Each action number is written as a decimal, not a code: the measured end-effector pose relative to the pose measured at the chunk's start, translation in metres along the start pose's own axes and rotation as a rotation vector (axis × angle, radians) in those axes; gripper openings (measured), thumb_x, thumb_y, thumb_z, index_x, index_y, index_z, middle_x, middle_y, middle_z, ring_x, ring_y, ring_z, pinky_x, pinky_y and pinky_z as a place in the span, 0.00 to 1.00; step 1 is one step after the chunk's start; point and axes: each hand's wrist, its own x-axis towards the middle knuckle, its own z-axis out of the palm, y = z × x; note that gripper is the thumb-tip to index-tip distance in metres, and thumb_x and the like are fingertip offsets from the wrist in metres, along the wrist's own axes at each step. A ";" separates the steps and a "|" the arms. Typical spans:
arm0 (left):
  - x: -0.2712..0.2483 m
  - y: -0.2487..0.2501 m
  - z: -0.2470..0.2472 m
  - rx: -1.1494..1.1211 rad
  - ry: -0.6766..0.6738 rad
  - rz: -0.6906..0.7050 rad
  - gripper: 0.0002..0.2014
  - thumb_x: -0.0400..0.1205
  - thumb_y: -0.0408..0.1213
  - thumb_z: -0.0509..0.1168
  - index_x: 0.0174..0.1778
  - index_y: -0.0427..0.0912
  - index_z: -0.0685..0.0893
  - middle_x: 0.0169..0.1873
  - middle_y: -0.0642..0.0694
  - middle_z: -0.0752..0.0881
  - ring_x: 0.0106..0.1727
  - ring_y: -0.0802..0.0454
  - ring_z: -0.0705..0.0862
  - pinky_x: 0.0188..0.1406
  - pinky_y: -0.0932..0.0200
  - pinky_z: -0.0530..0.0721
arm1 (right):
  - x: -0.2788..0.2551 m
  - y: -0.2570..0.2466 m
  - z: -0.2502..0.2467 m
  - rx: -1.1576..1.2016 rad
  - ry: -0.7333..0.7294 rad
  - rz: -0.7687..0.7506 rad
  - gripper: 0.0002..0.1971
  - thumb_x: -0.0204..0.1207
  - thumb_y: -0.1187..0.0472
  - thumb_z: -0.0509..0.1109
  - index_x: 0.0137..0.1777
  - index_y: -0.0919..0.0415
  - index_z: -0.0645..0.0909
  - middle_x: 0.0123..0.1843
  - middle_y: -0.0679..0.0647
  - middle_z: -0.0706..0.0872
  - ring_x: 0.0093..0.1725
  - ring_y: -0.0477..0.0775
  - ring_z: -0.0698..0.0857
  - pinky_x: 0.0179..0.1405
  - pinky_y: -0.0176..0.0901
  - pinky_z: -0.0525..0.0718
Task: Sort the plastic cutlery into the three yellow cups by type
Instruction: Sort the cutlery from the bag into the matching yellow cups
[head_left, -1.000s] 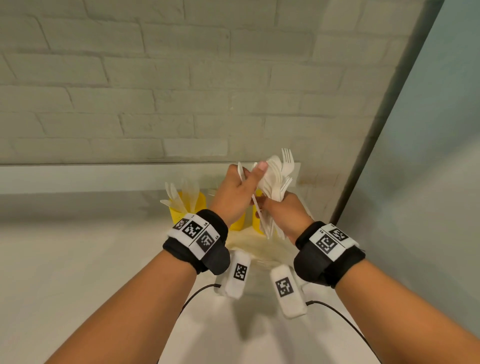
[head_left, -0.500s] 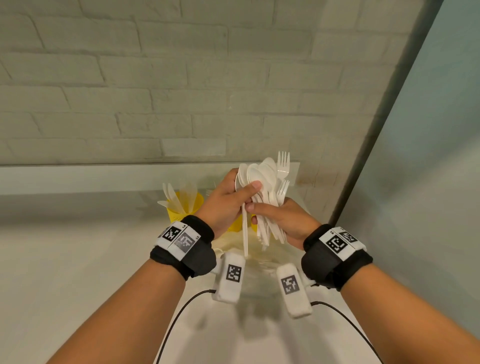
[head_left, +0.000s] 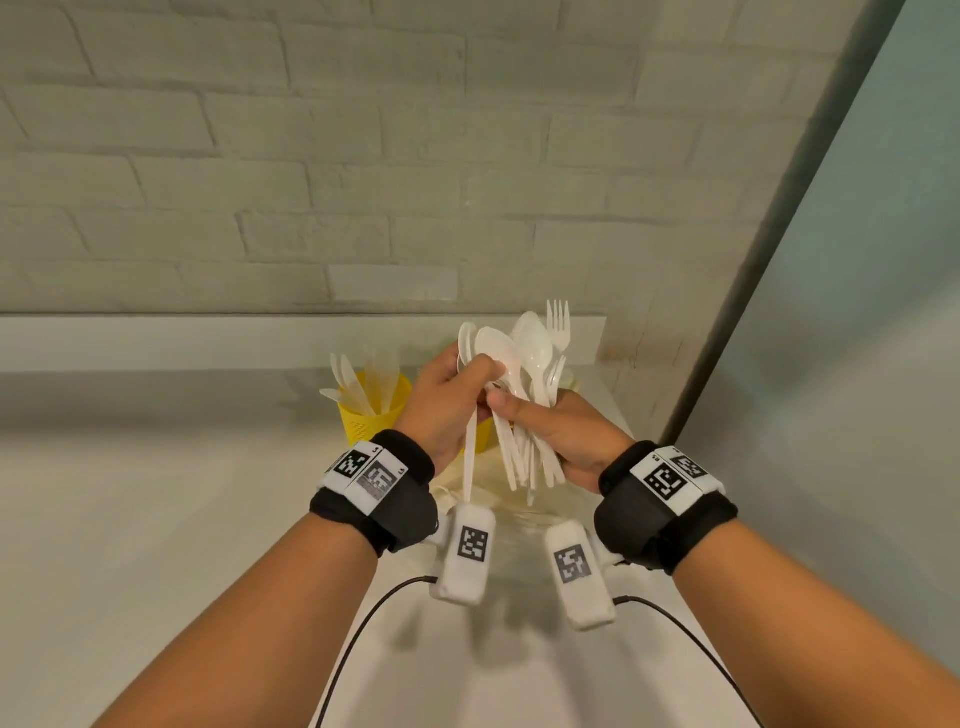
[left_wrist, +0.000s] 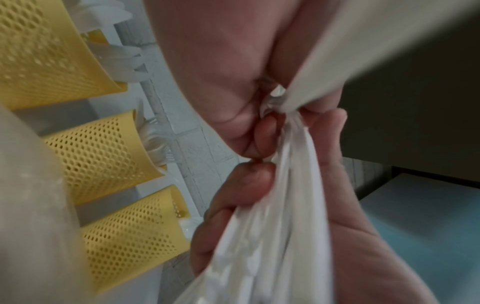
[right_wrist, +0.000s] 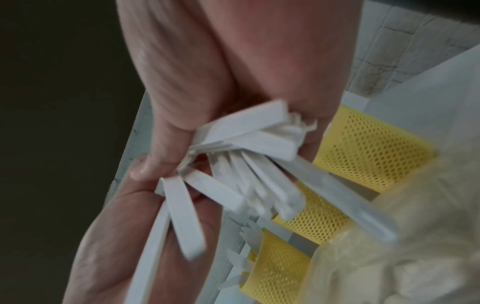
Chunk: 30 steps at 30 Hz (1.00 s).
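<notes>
My right hand (head_left: 519, 410) grips a bundle of white plastic cutlery (head_left: 537, 358), spoons and forks with heads up, above the table. My left hand (head_left: 480, 371) pinches one white spoon (head_left: 470, 452) at the bundle's left side, and its handle hangs down apart from the rest. The handles (right_wrist: 246, 164) fan out below my right hand (right_wrist: 233, 72). A yellow mesh cup (head_left: 371, 415) holding knives stands left of my hands. The left wrist view shows all three yellow cups (left_wrist: 103, 152) in a row, each with white cutlery in it.
A crumpled translucent plastic bag (head_left: 519, 499) lies on the white table (head_left: 156, 545) under my hands. A brick wall (head_left: 363, 182) with a white ledge stands close behind the cups. A grey panel (head_left: 831, 364) closes off the right side.
My hands came slightly nearer and lower. The left hand has drawn one spoon sideways out of the bundle, so its handle now hangs free to the left.
</notes>
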 end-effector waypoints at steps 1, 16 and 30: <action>-0.001 -0.001 0.001 -0.005 -0.003 -0.005 0.10 0.79 0.29 0.63 0.54 0.29 0.81 0.38 0.36 0.83 0.42 0.41 0.82 0.44 0.47 0.81 | 0.000 0.001 0.001 0.010 0.006 0.007 0.30 0.59 0.52 0.79 0.61 0.64 0.84 0.59 0.66 0.88 0.59 0.64 0.87 0.64 0.57 0.83; -0.005 0.004 -0.003 0.084 -0.094 0.023 0.14 0.86 0.36 0.62 0.59 0.28 0.82 0.44 0.38 0.88 0.45 0.43 0.87 0.43 0.53 0.89 | 0.003 0.006 -0.006 -0.034 0.052 -0.002 0.43 0.56 0.32 0.74 0.64 0.64 0.83 0.57 0.65 0.90 0.58 0.62 0.89 0.60 0.54 0.85; -0.009 -0.003 0.000 0.173 0.092 0.221 0.09 0.85 0.39 0.62 0.55 0.38 0.76 0.42 0.43 0.84 0.44 0.49 0.86 0.49 0.47 0.86 | 0.002 -0.004 -0.003 -0.124 0.088 -0.042 0.31 0.67 0.39 0.70 0.59 0.65 0.85 0.55 0.71 0.87 0.51 0.65 0.86 0.60 0.60 0.84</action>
